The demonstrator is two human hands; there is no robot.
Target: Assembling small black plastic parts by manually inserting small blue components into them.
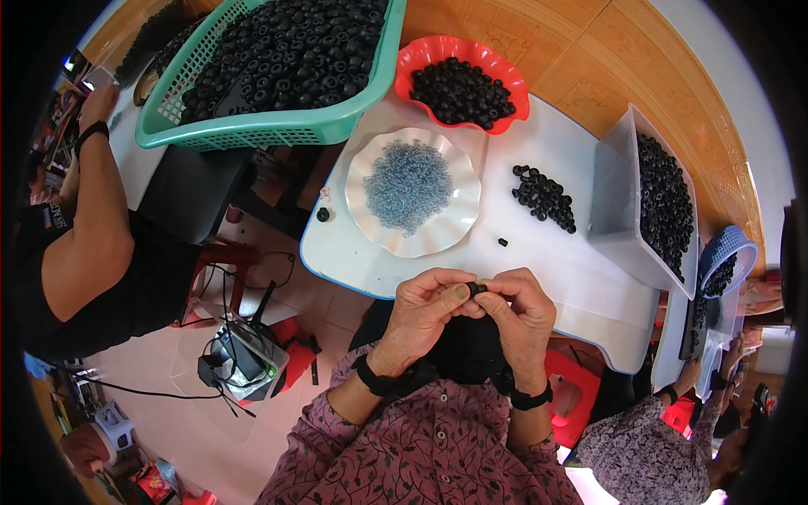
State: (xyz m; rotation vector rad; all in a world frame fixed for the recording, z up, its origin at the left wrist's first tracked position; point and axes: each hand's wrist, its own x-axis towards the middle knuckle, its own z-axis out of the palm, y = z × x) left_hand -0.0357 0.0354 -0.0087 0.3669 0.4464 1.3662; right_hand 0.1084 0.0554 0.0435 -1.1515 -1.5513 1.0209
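Between my fingertips, just beyond the table's near edge, is a small round black part (pixel 476 289) with a ring-like end. My left hand (pixel 425 313) pinches it from one side, thumb and forefinger pressed together. My right hand (pixel 523 316) grips its other side with thumb and fingers, so much of the part is hidden. Ahead stands a white wavy-rimmed plate (pixel 465 187) heaped with tiny translucent bluish pieces (pixel 408 187). A loose cluster of black ring-shaped parts (pixel 545 199) lies to its right, and one small black piece (pixel 502 242) rests nearer my hands.
A green basket (pixel 252 135) and red wavy bowl (pixel 411 54), both full of black parts, stand at the back. Right are a clear bin (pixel 613 198) and blue basket (pixel 729 242). Co-workers sit left (pixel 105 227) and right (pixel 648 454). Cables (pixel 223 379) and a red stool (pixel 574 396) are below.
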